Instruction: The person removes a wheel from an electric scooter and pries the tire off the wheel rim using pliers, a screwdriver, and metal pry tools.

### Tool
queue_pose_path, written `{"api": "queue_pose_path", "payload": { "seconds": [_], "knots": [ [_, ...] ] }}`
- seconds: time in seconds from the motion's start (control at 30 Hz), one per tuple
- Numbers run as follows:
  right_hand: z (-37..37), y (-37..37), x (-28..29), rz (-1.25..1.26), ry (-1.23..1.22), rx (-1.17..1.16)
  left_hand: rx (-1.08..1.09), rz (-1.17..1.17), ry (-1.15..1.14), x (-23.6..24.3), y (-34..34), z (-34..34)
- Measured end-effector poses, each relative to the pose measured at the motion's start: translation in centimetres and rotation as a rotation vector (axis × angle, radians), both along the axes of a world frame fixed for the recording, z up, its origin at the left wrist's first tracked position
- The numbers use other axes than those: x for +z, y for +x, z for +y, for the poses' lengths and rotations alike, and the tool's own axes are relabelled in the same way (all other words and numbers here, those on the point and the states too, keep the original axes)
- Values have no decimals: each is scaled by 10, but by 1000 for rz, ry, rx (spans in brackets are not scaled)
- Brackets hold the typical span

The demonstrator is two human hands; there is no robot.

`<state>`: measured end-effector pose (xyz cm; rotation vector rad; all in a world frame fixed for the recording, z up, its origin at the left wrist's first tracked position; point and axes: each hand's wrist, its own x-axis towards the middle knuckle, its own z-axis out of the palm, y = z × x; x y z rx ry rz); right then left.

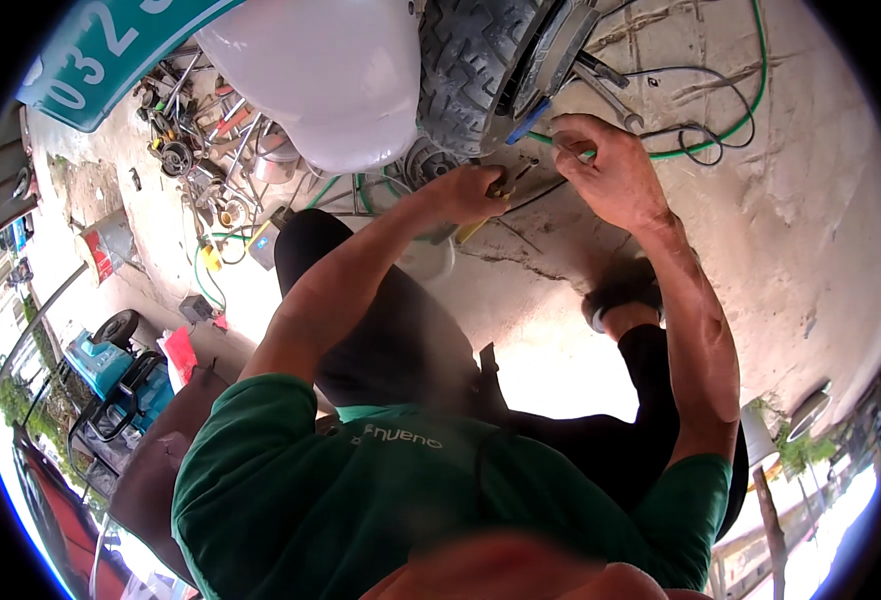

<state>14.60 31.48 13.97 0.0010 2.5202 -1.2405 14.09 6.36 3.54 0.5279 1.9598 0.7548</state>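
Observation:
My left hand point(472, 193) is closed around a slim tool with yellow handles point(472, 230). Its dark tip sticks out past my fingers to the right, and the kind of tool is not clear. To the right, my right hand point(610, 170) has thumb and fingers pinched together; anything between them is too small or hidden to name. Just above both hands stands a knobby black tyre point(465, 70) on a wheel under a white fender point(330, 90). A blue strip point(528, 120) shows at the tyre's lower right edge, close to my right fingertips.
An open-end wrench point(610, 95) lies beside the wheel. A green hose point(755, 100) and dark cable point(715, 145) curve over the concrete floor point(800, 210). Loose tools and metal parts point(230, 140) are heaped at the left. A teal machine point(105, 360) stands farther left.

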Motion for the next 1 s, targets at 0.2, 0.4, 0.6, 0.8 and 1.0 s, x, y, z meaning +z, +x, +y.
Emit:
{"api": "queue_pose_path", "payload": {
  "seconds": [0.2, 0.4, 0.6, 0.8, 1.0],
  "knots": [
    [-9, -73, 85, 935, 239, -9, -69, 28, -146, 43, -8, -62],
    [-28, -108, 56, 832, 205, 117, 299, 300, -63, -6, -19, -157],
    [-4, -130, 63, 1096, 330, 253, 602, 729, -106, -1, -48, -157],
    [-20, -148, 86, 1005, 427, 382, 703, 398, 403, 71, -12, -123],
    [24, -152, 85, 682, 485, 595, 741, 694, 449, 64, 23, -16]
  ]
}}
